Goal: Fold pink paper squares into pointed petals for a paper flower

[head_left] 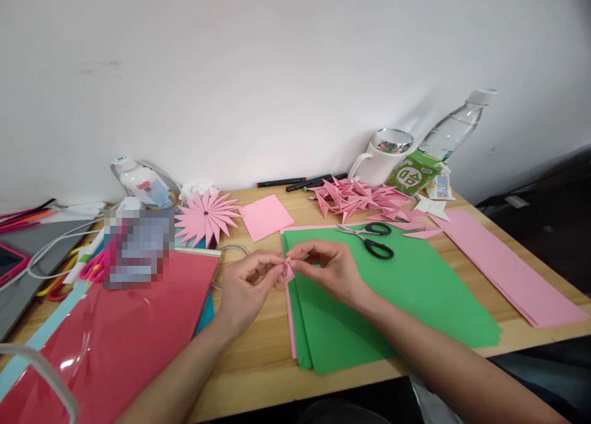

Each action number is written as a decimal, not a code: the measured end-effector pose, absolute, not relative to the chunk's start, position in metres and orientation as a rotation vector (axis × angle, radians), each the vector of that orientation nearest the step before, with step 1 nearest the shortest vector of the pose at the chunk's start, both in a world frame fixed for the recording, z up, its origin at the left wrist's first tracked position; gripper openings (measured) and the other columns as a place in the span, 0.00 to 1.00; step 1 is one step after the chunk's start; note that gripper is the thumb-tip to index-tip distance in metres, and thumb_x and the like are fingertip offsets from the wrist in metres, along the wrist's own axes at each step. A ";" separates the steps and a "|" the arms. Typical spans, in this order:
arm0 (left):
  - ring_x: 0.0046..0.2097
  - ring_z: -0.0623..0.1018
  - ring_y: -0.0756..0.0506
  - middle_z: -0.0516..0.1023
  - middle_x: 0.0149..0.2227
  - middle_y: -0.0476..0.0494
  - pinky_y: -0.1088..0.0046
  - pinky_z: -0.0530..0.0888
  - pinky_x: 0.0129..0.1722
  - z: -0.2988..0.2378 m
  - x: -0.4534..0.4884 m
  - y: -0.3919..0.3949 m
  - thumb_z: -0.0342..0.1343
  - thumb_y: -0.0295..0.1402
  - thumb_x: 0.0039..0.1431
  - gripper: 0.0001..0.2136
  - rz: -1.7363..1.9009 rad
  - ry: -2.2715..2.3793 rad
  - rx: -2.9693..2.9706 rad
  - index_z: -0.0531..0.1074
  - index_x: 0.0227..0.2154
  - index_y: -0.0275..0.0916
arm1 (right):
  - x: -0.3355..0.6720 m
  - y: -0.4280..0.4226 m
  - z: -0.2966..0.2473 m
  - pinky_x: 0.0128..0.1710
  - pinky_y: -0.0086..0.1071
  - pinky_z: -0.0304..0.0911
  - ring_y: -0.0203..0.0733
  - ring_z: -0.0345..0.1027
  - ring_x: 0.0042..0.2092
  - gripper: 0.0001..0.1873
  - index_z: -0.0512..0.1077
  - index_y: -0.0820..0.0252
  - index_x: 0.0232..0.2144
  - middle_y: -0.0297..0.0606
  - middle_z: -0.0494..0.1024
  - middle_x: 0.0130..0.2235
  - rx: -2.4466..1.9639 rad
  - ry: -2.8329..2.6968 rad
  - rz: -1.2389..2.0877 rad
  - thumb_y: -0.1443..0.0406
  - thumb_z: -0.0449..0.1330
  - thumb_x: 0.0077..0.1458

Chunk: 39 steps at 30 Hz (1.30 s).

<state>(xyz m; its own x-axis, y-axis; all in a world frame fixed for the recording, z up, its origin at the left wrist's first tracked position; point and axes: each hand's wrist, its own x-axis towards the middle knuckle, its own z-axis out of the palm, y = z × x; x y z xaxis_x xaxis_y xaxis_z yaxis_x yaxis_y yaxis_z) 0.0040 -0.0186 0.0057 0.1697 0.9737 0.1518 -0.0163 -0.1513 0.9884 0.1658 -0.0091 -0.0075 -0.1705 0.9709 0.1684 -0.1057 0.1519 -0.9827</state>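
A small folded piece of pink paper (289, 272) is pinched between my two hands, above the left edge of a stack of green paper (406, 307). My left hand (252, 282) grips it from the left, fingers closed, and hides part of it. From the right, my right hand (330, 267) holds its top between thumb and forefinger. Black-handled scissors (372, 236) lie on the green stack, beyond my right hand. Behind my hands are a pink square sheet (266, 217) and a pink pointed paper star (207, 215). Several folded pink pieces (355, 197) are heaped at the back right.
A white mug (385, 159), a green box (413, 173) and a leaning water bottle (455, 128) stand by the wall. Pink strips (503, 264) lie at the right. A red folder (133, 325), a white bottle (143, 181) and cables fill the left. Black pens (316, 182) lie behind.
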 end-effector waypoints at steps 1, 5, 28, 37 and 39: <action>0.24 0.75 0.52 0.77 0.25 0.48 0.79 0.73 0.23 0.007 0.004 -0.019 0.59 0.26 0.50 0.01 1.194 1.013 1.384 0.75 0.28 0.35 | 0.166 -0.009 -0.008 0.31 0.29 0.68 0.37 0.71 0.30 0.08 0.76 0.59 0.27 0.35 0.78 0.28 -0.920 -1.308 1.281 0.62 0.67 0.44; 0.23 0.75 0.53 0.76 0.22 0.49 0.81 0.73 0.23 0.009 0.004 -0.018 0.59 0.25 0.50 0.01 1.191 1.041 1.364 0.75 0.27 0.34 | 0.166 -0.007 -0.007 0.33 0.28 0.68 0.35 0.71 0.31 0.07 0.75 0.59 0.28 0.33 0.78 0.29 -0.826 -1.251 1.373 0.64 0.68 0.44; 0.25 0.76 0.53 0.76 0.25 0.50 0.80 0.75 0.26 0.005 0.008 -0.026 0.58 0.25 0.53 0.03 1.318 1.009 1.442 0.73 0.31 0.36 | 0.163 -0.015 -0.004 0.31 0.29 0.71 0.37 0.71 0.35 0.02 0.74 0.59 0.28 0.38 0.76 0.34 -0.839 -1.475 1.107 0.66 0.65 0.49; 0.26 0.76 0.53 0.75 0.28 0.50 0.80 0.74 0.26 0.002 0.006 -0.029 0.57 0.24 0.53 0.04 1.319 1.063 1.555 0.72 0.32 0.38 | 0.162 -0.018 0.001 0.32 0.29 0.69 0.38 0.71 0.37 0.02 0.74 0.59 0.29 0.38 0.75 0.33 -0.843 -1.515 0.997 0.69 0.62 0.51; 0.26 0.76 0.53 0.75 0.28 0.50 0.79 0.74 0.26 0.001 0.006 -0.029 0.57 0.24 0.53 0.04 1.322 1.060 1.572 0.71 0.32 0.38 | 0.162 -0.018 0.001 0.33 0.30 0.68 0.38 0.71 0.37 0.01 0.74 0.59 0.28 0.38 0.76 0.33 -0.844 -1.527 0.980 0.69 0.62 0.51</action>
